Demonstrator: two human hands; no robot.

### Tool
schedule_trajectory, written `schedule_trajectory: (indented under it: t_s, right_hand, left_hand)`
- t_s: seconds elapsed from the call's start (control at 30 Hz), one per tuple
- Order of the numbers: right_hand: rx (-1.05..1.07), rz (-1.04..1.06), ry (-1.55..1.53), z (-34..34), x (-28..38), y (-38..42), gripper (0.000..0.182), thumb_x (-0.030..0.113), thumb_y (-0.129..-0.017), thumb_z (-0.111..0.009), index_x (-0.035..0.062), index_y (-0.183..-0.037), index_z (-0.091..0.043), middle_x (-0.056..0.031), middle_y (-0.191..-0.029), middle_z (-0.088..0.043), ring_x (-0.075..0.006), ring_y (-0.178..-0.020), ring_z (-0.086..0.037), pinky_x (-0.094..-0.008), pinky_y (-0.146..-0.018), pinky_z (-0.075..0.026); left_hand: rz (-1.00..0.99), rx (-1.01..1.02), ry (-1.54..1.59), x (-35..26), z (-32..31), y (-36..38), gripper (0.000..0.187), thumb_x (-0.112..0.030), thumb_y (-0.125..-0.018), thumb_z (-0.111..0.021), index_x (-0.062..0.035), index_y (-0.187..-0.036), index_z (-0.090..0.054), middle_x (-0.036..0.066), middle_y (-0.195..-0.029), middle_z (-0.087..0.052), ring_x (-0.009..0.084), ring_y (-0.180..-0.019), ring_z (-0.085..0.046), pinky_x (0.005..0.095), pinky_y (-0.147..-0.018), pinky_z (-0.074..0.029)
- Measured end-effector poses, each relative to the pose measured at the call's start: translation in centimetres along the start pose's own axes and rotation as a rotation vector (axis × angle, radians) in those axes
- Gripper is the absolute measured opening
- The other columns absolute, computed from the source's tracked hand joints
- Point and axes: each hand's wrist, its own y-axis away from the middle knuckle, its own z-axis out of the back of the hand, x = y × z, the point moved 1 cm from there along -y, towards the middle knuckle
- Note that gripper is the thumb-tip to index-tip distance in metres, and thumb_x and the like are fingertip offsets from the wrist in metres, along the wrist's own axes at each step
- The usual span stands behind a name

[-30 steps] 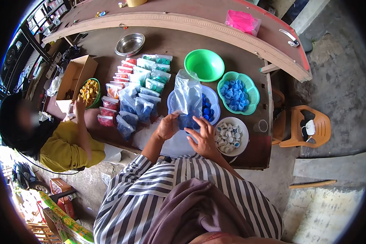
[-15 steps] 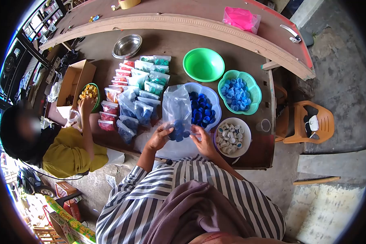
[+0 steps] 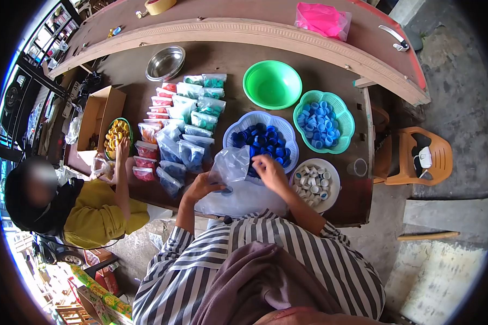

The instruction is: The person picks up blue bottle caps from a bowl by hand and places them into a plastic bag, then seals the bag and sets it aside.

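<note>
Left hand (image 3: 200,186) clamps its fingers on the bag (image 3: 230,164), probably for steadiness; right hand (image 3: 273,173), beside blue caps (image 3: 262,140): finger grip I cannot tell.

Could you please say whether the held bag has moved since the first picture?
Yes; the held bag is lower and further left against the lavender basket.

We see a clear, wrinkled plastic bag (image 3: 230,164), tilted near the front edge of a lavender basket (image 3: 292,142), dark-blue caps (image 3: 261,141) heaped loose inside it.
</note>
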Motion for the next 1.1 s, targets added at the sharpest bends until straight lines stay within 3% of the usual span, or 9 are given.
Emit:
schedule_trajectory:
  t_s: [0.33,0.4,0.47,0.57,0.67,0.73,0.8,0.9,1.1]
  right_hand:
    - [-0.079,0.175,0.509,0.3,-6.9,-7.4,0.006,0.010,-0.080,-0.067,0.0069,-0.085,-0.067,-0.0108,-0.089,-0.058,-0.0308,-0.090,-0.056,-0.0403,-0.081,-0.046]
    - [-0.179,0.042,0.233,0.3,-7.5,-7.9,0.009,0.012,-0.079,-0.069,0.0047,-0.085,-0.067,-0.0116,-0.089,-0.061,-0.0311,-0.088,-0.057,-0.0393,-0.081,-0.046]
    - [-0.034,-0.458,-0.427,0.8,-7.9,-7.7,0.018,0.016,-0.086,-0.068,0.0001,-0.093,-0.066,-0.0039,-0.089,-0.065,-0.0163,-0.088,-0.062,-0.0294,-0.077,-0.047]
    - [0.015,-0.616,-0.831,2.7,-5.9,-6.1,0.022,0.018,-0.089,-0.066,0.0009,-0.103,-0.064,0.0011,-0.090,-0.064,-0.0102,-0.091,-0.059,-0.0242,-0.078,-0.045]
    - [0.051,-0.553,-0.981,3.5,-3.8,-4.9,0.021,0.014,-0.091,-0.063,0.0017,-0.108,-0.061,0.0009,-0.098,-0.063,-0.0100,-0.093,-0.058,-0.0234,-0.080,-0.044]
    - [-0.006,-0.114,-0.760,4.1,-0.8,-4.3,0.013,0.009,-0.092,-0.061,0.0026,-0.103,-0.062,-0.0009,-0.109,-0.059,-0.0090,-0.096,-0.056,-0.0237,-0.082,-0.043]
    - [-0.052,0.263,-0.233,5.0,2.4,-4.0,0.010,0.005,-0.084,-0.065,0.0056,-0.095,-0.064,-0.0075,-0.117,-0.055,-0.0217,-0.108,-0.053,-0.0324,-0.092,-0.041]
    - [0.015,0.397,0.202,5.8,7.0,-2.9,0.007,0.009,-0.081,-0.068,0.0077,-0.087,-0.065,-0.0074,-0.124,-0.051,-0.0289,-0.120,-0.045,-0.0422,-0.100,-0.035]
    - [0.200,0.450,0.247,3.8,7.5,-0.8,0.006,0.012,-0.084,-0.065,0.0089,-0.089,-0.067,-0.0084,-0.127,-0.049,-0.0330,-0.127,-0.040,-0.0451,-0.102,-0.034]
  left_hand:
    - [0.015,-0.014,-0.035,-1.4,0.6,-0.5,0.037,-0.005,-0.071,-0.079,-0.0001,-0.105,-0.068,0.005,-0.097,-0.071,0.0124,-0.091,-0.062,0.0292,-0.088,-0.047]
    - [0.019,-0.013,-0.032,-1.7,0.7,-0.7,0.037,-0.004,-0.069,-0.080,0.0000,-0.104,-0.068,0.004,-0.096,-0.071,0.0114,-0.090,-0.062,0.0284,-0.087,-0.047]
    - [0.038,0.002,-0.053,-1.8,0.7,-0.7,0.037,-0.003,-0.070,-0.080,-0.0005,-0.105,-0.069,0.004,-0.097,-0.070,0.0112,-0.091,-0.062,0.0283,-0.087,-0.047]
    - [0.038,0.010,-0.033,-2.2,0.4,-1.0,0.036,-0.003,-0.069,-0.079,-0.0009,-0.104,-0.069,0.004,-0.098,-0.070,0.0112,-0.092,-0.062,0.0285,-0.087,-0.047]
    - [-0.008,0.045,-0.058,-2.1,0.3,-1.4,0.038,-0.005,-0.071,-0.078,-0.0018,-0.108,-0.068,0.008,-0.102,-0.071,0.0152,-0.094,-0.063,0.0310,-0.090,-0.046]
    - [-0.033,0.051,-0.088,-2.4,0.3,-1.3,0.039,-0.005,-0.071,-0.078,-0.0023,-0.108,-0.068,0.008,-0.101,-0.071,0.0153,-0.094,-0.063,0.0312,-0.090,-0.047]
    - [-0.062,0.058,-0.117,-2.5,0.2,-1.1,0.039,-0.005,-0.071,-0.078,-0.0028,-0.109,-0.068,0.008,-0.101,-0.071,0.0153,-0.094,-0.063,0.0314,-0.090,-0.047]
    - [-0.085,0.065,-0.118,-2.5,-0.1,-0.8,0.038,-0.006,-0.071,-0.078,-0.0023,-0.108,-0.068,0.008,-0.100,-0.071,0.0154,-0.093,-0.063,0.0311,-0.089,-0.047]
    - [-0.131,0.078,-0.164,-1.9,-0.8,0.1,0.037,-0.007,-0.071,-0.079,-0.0018,-0.106,-0.068,0.008,-0.098,-0.071,0.0152,-0.090,-0.064,0.0301,-0.086,-0.047]
